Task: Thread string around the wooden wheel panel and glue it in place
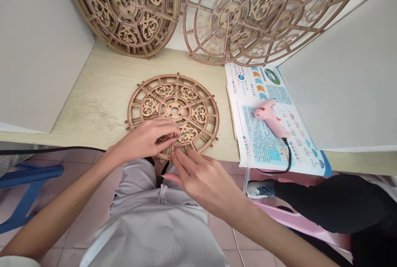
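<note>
Head view: a laser-cut wooden wheel (198,112) with filigree panels is laid flat on the counter (93,101), and a copper-coloured wire (194,101) is strung along its ribs. The wheel's near rim is reached by both hands. A narrow pinch is formed by the left hand (145,141), with its fingertips closed on the wire at the lower edge of the wheel. The right hand (201,180) is held half open, its fingers spread and their tips set against the near rim, just beside the left hand. Beyond the wheel, two larger wheels of the same filigree pattern are stood on edge: the first (124,10) is leaned behind it to the left, the second (229,15) behind it to the right. To the right of the wheel, a printed sheet (273,89) is spread on the counter, and a pink glue gun (269,118) is laid on it, with a black cord (288,155) trailing from it. White panels (40,44) (341,68) are stood at either side. Below the wheel, past the counter's edge, a tiled floor (223,234) is seen, with a blue stool (27,180) to the left and a pink stool (297,217) to the right, a black-trousered leg (325,203) of another person lying across it.
</note>
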Tool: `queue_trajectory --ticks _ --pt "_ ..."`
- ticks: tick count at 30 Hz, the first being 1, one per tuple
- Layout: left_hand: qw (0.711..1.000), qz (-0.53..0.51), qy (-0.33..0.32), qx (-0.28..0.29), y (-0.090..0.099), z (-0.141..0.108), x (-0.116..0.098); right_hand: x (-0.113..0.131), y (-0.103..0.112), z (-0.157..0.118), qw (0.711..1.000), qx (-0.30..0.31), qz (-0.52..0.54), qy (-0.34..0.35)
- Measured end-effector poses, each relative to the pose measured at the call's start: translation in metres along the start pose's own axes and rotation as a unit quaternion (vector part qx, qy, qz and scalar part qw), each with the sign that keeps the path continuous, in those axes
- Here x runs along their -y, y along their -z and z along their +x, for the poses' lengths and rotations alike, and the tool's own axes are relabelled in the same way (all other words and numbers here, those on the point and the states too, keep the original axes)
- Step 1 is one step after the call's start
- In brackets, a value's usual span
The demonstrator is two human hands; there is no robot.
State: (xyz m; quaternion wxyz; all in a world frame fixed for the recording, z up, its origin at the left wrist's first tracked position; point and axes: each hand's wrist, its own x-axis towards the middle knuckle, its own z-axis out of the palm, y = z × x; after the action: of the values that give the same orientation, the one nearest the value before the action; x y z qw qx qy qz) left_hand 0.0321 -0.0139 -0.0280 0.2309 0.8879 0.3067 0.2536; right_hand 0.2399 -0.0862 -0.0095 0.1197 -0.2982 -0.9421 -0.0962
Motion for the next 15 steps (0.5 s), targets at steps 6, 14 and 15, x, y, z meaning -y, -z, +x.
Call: queue_trajectory --ticks 6,14,15 --pt "1.0 -0.003 -0.008 -0.007 0.001 0.0 -0.002 0.003 -0.002 0.002 0.999 0.005 0.031 -0.02" --pt "0.999 0.029 -0.014 0.001 0.004 0.003 -0.004 0.008 -0.016 -0.019 0.966 -0.123 0.185 -0.133" --pt "0.999 0.03 -0.015 0.003 0.004 0.004 -0.004 0.009 -0.018 -0.02 0.959 -0.138 0.202 -0.144"
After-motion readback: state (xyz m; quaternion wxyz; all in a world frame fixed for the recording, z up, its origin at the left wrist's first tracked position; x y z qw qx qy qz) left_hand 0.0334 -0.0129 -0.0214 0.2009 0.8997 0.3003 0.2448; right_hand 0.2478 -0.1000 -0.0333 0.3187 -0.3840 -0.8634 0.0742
